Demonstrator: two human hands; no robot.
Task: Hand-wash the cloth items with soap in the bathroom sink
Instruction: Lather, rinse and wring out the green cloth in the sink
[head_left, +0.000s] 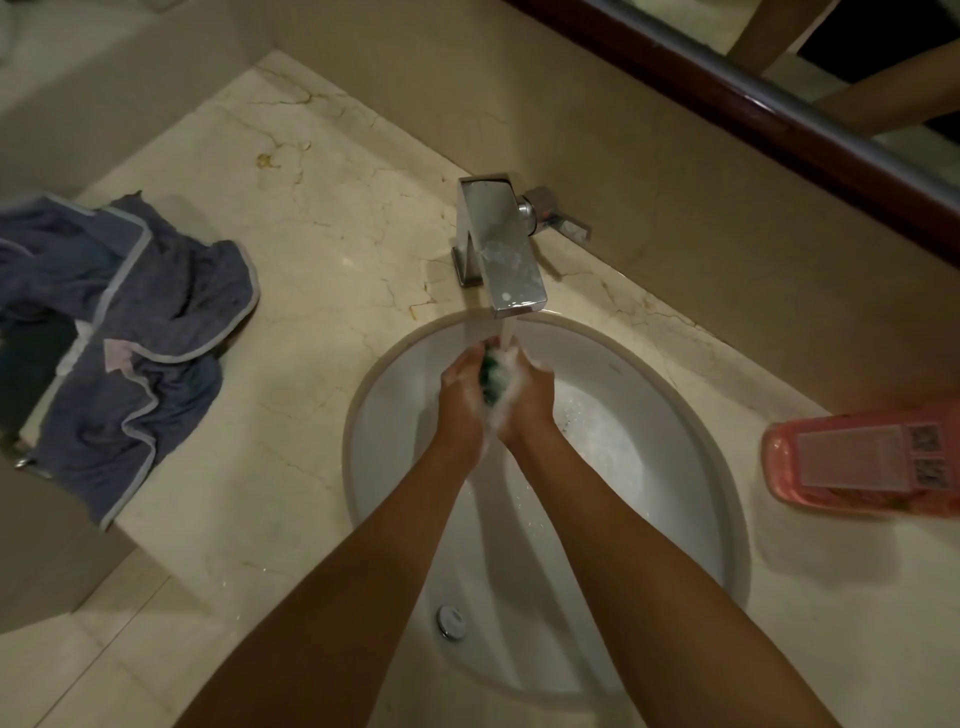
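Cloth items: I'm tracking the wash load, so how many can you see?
2. A small dark green cloth is squeezed between both soapy hands under the tap; a blue-grey garment lies on the counter's left. It may hide others.

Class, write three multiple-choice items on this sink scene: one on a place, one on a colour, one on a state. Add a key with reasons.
1. Where does the blue garment lie?
A. in the sink
B. on the counter left of the sink
C. on the tap

2. What colour is the bottle?
A. pink
B. green
C. white

3. What is the tap doing?
A. running
B. off
C. covered by cloth

Key: B, it is spread on the counter; A, its body is pink; A, water falls onto the small cloth held by the left hand and right hand.
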